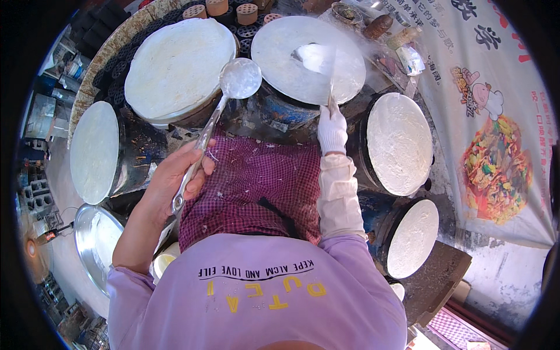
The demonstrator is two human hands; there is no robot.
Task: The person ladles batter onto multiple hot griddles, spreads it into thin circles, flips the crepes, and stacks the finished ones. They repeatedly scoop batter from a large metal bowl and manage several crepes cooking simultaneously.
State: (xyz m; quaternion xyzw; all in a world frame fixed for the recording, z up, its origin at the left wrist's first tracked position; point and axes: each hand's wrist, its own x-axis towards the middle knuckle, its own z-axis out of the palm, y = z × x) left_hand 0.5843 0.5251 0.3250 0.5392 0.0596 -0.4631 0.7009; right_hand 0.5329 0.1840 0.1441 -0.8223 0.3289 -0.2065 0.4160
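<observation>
My bare left hand point(186, 170) grips the handle of a metal ladle point(240, 78), whose bowl is coated with white batter. The ladle is raised between two round surfaces. My right hand point(332, 129), in a white knitted glove, holds a thin flat spreader point(334, 81), blurred at its far end. This blade lies over the far round griddle point(273, 57), beside a bright white pool of batter point(316, 57). Steam drifts at the griddle's right side. Left of it, a stack of pale round flatbreads point(181, 68) rests on a round support.
Batter-covered griddles stand at the right point(400, 144) and lower right point(413, 238). A pale-topped griddle point(94, 151) stands left, above a metal basin point(98, 245) holding white batter. Perforated coal briquettes point(116, 70) line the back left. A printed banner point(494, 109) hangs right.
</observation>
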